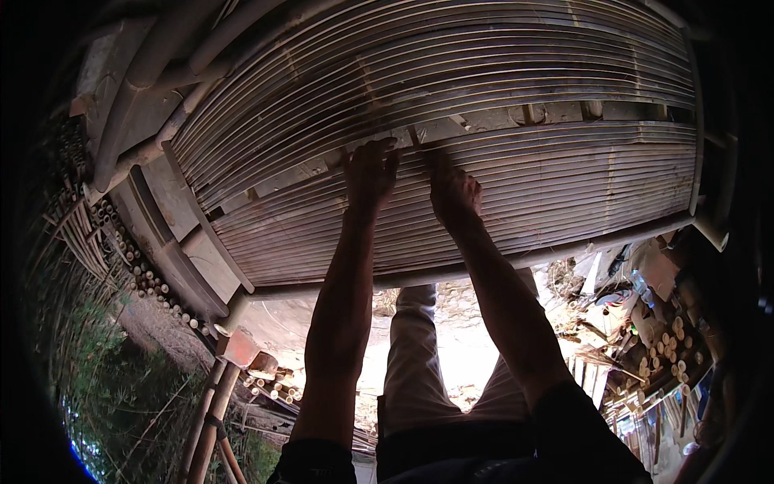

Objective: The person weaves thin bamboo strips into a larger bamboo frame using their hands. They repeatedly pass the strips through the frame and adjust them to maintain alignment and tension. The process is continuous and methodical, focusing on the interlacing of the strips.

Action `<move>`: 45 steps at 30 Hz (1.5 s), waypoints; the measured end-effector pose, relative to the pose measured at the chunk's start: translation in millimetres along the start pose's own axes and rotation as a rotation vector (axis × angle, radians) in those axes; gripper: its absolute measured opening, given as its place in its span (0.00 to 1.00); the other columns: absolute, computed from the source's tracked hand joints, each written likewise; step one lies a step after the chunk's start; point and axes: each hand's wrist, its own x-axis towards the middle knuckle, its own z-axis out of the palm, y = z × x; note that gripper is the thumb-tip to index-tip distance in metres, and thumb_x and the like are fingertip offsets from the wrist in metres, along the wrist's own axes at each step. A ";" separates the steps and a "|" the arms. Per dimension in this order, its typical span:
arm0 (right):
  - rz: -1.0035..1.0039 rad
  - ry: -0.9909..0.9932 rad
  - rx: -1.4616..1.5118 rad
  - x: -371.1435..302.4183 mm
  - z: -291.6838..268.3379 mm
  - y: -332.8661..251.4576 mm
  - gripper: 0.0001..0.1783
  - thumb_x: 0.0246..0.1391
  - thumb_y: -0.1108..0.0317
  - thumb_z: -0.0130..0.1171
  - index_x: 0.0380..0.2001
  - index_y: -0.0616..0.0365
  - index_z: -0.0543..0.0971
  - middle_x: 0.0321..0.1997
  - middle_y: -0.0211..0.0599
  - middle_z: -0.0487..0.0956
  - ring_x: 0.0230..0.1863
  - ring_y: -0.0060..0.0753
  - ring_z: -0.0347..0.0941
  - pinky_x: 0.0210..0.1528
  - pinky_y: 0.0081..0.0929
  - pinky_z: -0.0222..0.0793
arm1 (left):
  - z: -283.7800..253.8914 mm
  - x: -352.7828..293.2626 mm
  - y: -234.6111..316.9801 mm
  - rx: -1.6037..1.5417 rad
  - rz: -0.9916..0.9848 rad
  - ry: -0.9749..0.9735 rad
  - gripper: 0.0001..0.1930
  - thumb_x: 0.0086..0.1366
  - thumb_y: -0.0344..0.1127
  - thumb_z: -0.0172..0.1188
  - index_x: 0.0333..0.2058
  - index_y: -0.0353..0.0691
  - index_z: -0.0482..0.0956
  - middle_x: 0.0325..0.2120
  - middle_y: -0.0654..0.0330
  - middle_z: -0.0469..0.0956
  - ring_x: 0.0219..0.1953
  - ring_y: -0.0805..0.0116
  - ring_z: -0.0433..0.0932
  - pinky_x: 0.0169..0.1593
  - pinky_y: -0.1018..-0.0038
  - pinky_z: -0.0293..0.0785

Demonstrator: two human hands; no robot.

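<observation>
A wide bamboo slat platform (564, 181) spreads in front of me, its long thin slats running left to right. A lengthwise gap splits it into a near and a far band (500, 68), with short crosspieces (592, 110) showing inside. My left hand (371, 173) is at the gap's near edge, fingers bent over the edge slat and closed on it. Just to its right, my right hand (456, 192) lies on the near slats, reaching to the same edge. Its fingers are dark and smeared, so their grip is unclear.
Thick bamboo poles (133, 89) frame the platform at the left. Cut bamboo pieces (669, 351) are heaped at the right, with a clear plastic bottle (642, 288) near them. More cut ends (149, 284) lie at the left, above a reddish block (239, 348) on poles.
</observation>
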 end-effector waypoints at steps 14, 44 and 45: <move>0.153 0.552 0.756 53.8 -61.7 33.5 0.09 0.57 0.66 0.54 0.38 0.57 0.79 0.32 0.40 0.84 0.30 0.37 0.80 0.32 0.32 0.74 | 17.7 7.4 -37.4 -0.252 -0.190 -0.411 0.16 0.66 0.49 0.58 0.30 0.42 0.80 0.19 0.58 0.79 0.24 0.65 0.80 0.33 0.67 0.75; -0.108 -0.282 1.196 61.5 -31.2 -3.5 0.38 0.62 0.37 0.46 0.56 0.63 0.72 0.44 0.45 0.82 0.40 0.35 0.82 0.46 0.33 0.77 | 1.8 -6.1 23.2 -0.488 -0.051 0.249 0.04 0.64 0.31 0.63 0.34 0.39 0.83 0.33 0.57 0.82 0.35 0.64 0.82 0.39 0.73 0.75; -0.231 -0.177 0.928 58.6 -41.1 2.7 0.37 0.61 0.38 0.50 0.55 0.65 0.72 0.43 0.46 0.82 0.42 0.37 0.82 0.47 0.33 0.77 | -0.9 -2.3 19.2 -0.481 -0.040 0.195 0.05 0.64 0.32 0.63 0.35 0.38 0.83 0.34 0.57 0.83 0.36 0.64 0.82 0.40 0.72 0.75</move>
